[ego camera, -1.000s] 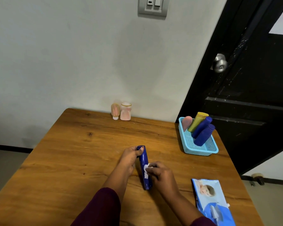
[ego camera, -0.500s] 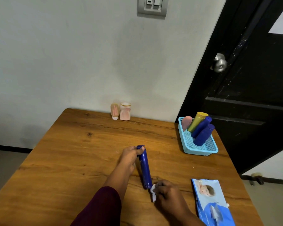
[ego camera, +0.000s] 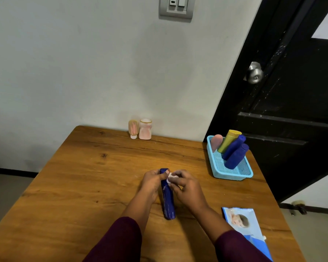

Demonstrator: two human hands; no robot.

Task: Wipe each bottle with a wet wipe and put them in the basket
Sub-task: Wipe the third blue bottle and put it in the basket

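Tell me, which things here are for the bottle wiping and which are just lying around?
For the job: blue bottle in left hand, wet wipe in right hand, basket, wipes pack, peach tube and pink jar by the wall (probably next).

Just lying about: light switch, door knob, black door.

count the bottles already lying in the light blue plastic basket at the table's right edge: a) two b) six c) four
c: the light blue plastic basket holds four bottles: a pink bottle, a yellow bottle, a dark blue bottle and a second dark blue bottle, all leaning against its far end.
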